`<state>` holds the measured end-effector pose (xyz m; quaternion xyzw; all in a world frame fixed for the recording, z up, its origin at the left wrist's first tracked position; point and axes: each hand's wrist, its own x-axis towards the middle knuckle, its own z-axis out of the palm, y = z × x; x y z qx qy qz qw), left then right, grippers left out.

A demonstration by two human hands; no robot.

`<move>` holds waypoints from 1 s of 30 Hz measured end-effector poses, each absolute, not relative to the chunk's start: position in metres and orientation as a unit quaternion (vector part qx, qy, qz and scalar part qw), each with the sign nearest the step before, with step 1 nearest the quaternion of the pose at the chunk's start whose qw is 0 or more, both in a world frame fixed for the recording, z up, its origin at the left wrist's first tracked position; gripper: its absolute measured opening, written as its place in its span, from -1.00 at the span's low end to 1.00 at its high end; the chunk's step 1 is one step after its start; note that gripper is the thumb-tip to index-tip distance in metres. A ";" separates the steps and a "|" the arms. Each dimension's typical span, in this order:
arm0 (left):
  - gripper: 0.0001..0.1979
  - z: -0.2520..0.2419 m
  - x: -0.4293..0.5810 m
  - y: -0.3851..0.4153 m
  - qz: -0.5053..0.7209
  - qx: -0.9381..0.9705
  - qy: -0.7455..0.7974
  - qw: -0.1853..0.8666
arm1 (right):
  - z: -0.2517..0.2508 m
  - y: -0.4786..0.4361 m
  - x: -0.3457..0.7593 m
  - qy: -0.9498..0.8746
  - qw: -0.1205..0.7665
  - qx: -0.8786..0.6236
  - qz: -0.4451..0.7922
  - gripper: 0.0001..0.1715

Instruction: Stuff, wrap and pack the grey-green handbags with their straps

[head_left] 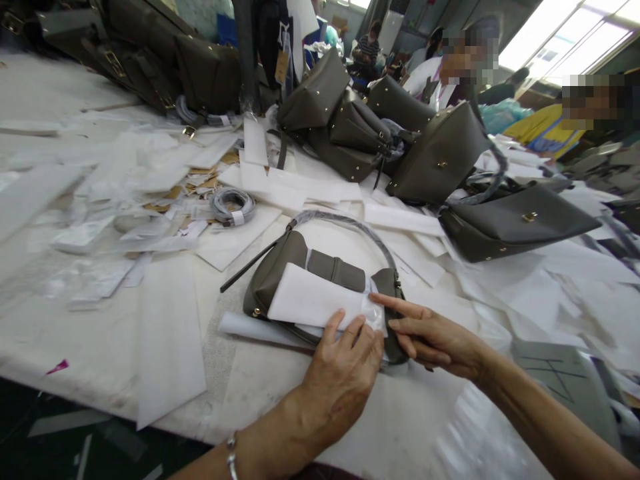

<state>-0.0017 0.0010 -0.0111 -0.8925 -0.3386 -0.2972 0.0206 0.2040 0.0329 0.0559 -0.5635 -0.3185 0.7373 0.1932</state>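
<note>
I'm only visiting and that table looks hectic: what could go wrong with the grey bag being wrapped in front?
The white sheet is only pinned on the grey bag by the left hand; it may unfold if that hand lifts. The fingertip of the right hand rests on crinkled clear film, which might crease or tear. The long loose sheet seems to overhang the table edge and could slide off.

Bright window (560, 40) glare top right, soft blurred, warped edges.
</note>
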 end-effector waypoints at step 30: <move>-0.64 -0.008 -0.005 0.003 -0.224 -0.921 -0.315 0.043 | 0.060 0.039 0.199 -0.440 0.099 -0.632 0.630 -0.14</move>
